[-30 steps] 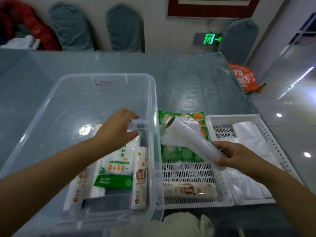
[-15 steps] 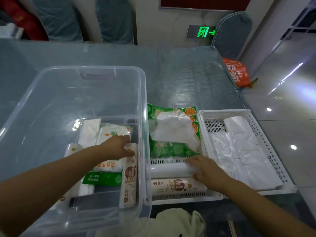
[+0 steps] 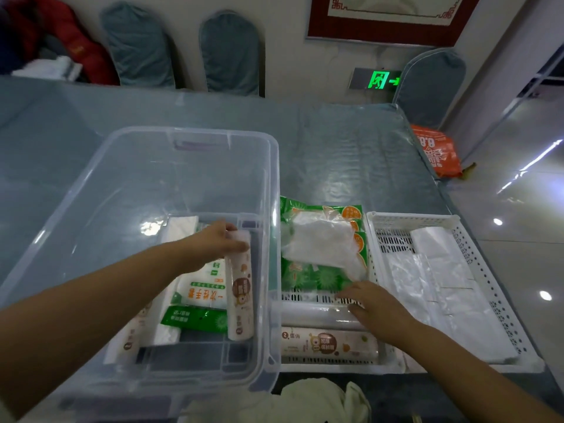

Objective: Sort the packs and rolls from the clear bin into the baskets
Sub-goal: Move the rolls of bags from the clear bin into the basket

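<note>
While your left hand (image 3: 218, 241) is down inside the clear bin (image 3: 195, 141), its fingers are closed around the far end of a printed roll (image 3: 241, 288), which lies against the bin's right wall. That roll's long axis runs away from you, far end to near end, so it points along the wall and not toward the baskets. Its near end rests on the bin floor beside a green pack (image 3: 195, 319) and a white-and-green pack (image 3: 204, 288).

Your right hand (image 3: 375, 306) lies flat and open, palm down, on a plain white roll (image 3: 311, 312) in the middle basket (image 3: 387, 358); it grips nothing. That roll lies crosswise, left to right, just behind a second printed roll (image 3: 329, 345) turned the same way.

So the move ahead likely turns on one thing: the held roll sits just left of the basket, with only the bin wall between them, but it lies at a right angle to the rolls already placed. I'd expect you to lift it over the rim and turn it crosswise to match. Your left hand is the nearer one and already has it. The right basket (image 3: 454, 219) holds flat white bags (image 3: 439, 279).
</note>
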`<action>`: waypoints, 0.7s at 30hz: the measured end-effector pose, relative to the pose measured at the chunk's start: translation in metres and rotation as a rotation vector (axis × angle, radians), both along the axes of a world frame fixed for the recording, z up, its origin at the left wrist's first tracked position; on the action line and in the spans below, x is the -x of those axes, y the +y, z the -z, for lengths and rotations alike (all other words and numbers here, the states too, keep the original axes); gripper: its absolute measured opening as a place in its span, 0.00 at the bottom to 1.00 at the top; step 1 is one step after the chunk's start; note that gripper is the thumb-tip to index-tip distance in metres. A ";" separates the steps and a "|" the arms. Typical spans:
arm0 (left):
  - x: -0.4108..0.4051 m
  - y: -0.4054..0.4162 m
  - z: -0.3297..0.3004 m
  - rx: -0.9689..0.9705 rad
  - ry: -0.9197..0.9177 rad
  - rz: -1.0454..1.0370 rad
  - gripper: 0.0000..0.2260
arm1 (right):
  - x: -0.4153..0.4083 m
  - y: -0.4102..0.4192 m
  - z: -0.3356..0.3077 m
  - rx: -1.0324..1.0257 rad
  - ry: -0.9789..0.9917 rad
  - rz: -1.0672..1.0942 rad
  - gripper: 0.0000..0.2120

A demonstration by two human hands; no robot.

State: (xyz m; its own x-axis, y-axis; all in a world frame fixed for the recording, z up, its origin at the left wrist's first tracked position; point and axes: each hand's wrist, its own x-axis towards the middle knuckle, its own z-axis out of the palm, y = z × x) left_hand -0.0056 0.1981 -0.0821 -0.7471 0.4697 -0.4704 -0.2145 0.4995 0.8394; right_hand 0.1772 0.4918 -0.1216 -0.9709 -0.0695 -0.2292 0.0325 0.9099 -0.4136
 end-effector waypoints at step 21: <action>-0.021 0.056 -0.177 -0.404 0.180 0.255 0.13 | 0.052 -0.090 -0.165 -0.475 1.290 -0.497 0.16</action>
State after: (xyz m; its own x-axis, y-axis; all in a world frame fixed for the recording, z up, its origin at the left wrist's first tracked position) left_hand 0.0152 0.2538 0.0949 -0.6376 0.7653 -0.0878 0.0375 0.1446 0.9888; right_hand 0.1255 0.4014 0.0438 -0.4153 -0.6189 0.6667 -0.4720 0.7731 0.4237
